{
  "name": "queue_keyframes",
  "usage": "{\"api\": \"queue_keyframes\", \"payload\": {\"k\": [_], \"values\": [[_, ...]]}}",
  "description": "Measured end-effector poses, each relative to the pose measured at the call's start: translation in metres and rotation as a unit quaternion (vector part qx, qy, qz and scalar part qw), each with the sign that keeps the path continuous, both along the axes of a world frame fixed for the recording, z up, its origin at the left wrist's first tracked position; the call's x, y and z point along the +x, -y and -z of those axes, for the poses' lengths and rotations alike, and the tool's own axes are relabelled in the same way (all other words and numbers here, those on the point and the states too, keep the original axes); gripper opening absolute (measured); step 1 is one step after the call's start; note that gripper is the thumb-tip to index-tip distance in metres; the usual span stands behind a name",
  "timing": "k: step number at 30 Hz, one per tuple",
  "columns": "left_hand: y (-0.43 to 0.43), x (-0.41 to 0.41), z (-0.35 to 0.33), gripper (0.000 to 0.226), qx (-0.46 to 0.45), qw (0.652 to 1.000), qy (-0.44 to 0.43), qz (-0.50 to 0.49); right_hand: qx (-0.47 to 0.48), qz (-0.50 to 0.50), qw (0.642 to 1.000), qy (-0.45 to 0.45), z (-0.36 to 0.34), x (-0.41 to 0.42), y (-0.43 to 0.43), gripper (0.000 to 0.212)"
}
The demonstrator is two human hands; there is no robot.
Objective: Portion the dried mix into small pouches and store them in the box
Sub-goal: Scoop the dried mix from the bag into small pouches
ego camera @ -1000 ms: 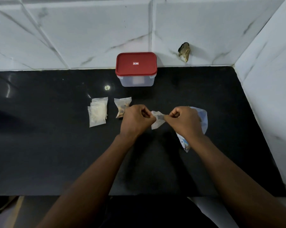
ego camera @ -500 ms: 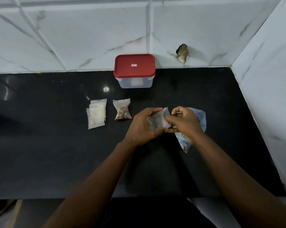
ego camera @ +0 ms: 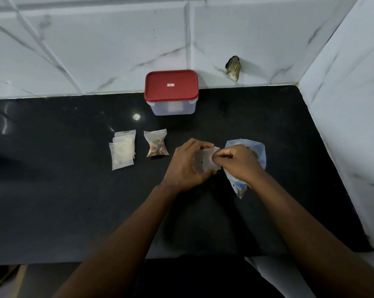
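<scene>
Polished stone and thin plastic film, that's what I've got on screen.

I'm seeing a black countertop (ego camera: 74,201), polished and faintly speckled, throwing back a bright spot of light. The wall tiles (ego camera: 117,50) behind it are white, marble-veined and smooth, with a soft sheen. The box (ego camera: 173,107) is cloudy translucent plastic under a red lid (ego camera: 171,86) of smooth, low-shine plastic. The empty pouches (ego camera: 122,153) are thin clear film, milky where they stack. The filled pouch (ego camera: 157,144) is the same film, creased. The held pouch (ego camera: 205,161) looks soft and translucent, and the big bag (ego camera: 260,153) is crinkled clear plastic with blue print.
</scene>
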State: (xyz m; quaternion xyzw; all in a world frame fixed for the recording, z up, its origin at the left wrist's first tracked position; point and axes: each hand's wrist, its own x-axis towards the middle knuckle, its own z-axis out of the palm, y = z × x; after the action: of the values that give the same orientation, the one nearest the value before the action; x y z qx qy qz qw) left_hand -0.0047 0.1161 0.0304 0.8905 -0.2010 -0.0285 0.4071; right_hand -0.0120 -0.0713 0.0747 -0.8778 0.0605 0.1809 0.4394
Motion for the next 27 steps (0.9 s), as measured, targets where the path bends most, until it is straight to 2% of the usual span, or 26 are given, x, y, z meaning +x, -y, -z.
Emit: {"api": "queue_keyframes", "payload": {"k": [5, 9, 16, 19, 21, 23, 25, 27], "values": [[0.005, -0.003, 0.0, 0.071, 0.003, 0.999, 0.036, -0.016, 0.005, 0.046, 0.999, -0.028, 0.0, 0.001, -0.004, 0.016], [0.004, -0.004, 0.004, 0.067, 0.002, 0.999, 0.046, -0.016, 0.045, 0.029, 0.997, -0.048, -0.003, 0.001, -0.005, 0.014], [-0.003, 0.0, 0.012, 0.06, 0.04, 0.999, 0.034, -0.01, 0.035, -0.017, 0.997, -0.06, -0.003, 0.004, -0.002, 0.009], [-0.004, 0.0, 0.017, 0.062, 0.052, 0.998, 0.038, -0.016, 0.033, 0.007, 0.999, -0.041, -0.006, 0.002, -0.003, 0.003], [-0.002, -0.001, 0.018, 0.062, 0.064, 0.996, 0.056, -0.03, 0.018, -0.001, 0.999, -0.042, -0.007, 0.002, -0.004, 0.01], [0.001, -0.003, 0.017, 0.059, 0.066, 0.995, 0.066, -0.036, -0.008, 0.008, 0.999, -0.048, -0.007, 0.002, -0.006, 0.004], [0.003, -0.004, 0.018, 0.053, 0.047, 0.997, 0.046, -0.031, 0.004, 0.034, 0.999, -0.041, -0.005, 0.004, -0.008, 0.016], [0.003, -0.003, 0.019, 0.05, 0.015, 0.999, 0.005, -0.035, 0.046, 0.061, 0.996, -0.041, -0.003, 0.003, -0.008, 0.012]]}}
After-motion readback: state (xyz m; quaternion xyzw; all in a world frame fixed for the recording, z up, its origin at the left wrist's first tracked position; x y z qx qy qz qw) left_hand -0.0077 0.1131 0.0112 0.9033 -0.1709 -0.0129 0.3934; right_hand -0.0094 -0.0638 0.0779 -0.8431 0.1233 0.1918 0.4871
